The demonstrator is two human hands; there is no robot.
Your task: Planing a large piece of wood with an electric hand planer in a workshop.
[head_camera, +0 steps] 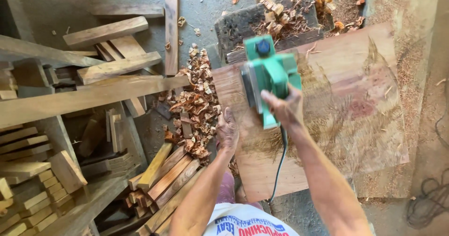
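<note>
Planer [267,74], a green electric one, sits on the wide reddish board [327,100] near that board's left end, its long axis running roughly from the person toward the far edge, knob end pointing away and tilted slightly left. The right hand [283,107] is clamped around the rear handle, from which a dark cord [279,161] trails back toward the body. The left hand [228,130] lies open and flat against the board's left edge, well apart from the tool, fingers gripping nothing.

Judging from this, good work here means keeping the sole flat on the wood with even downward pressure, pushing straight along the tool's own axis, and holding the cord clear behind the cut (it hangs close to the board's near edge). The steadying hand looks best kept where it is, outside the tool's path. Curled shavings [194,100] are heaped just left of the board.
</note>
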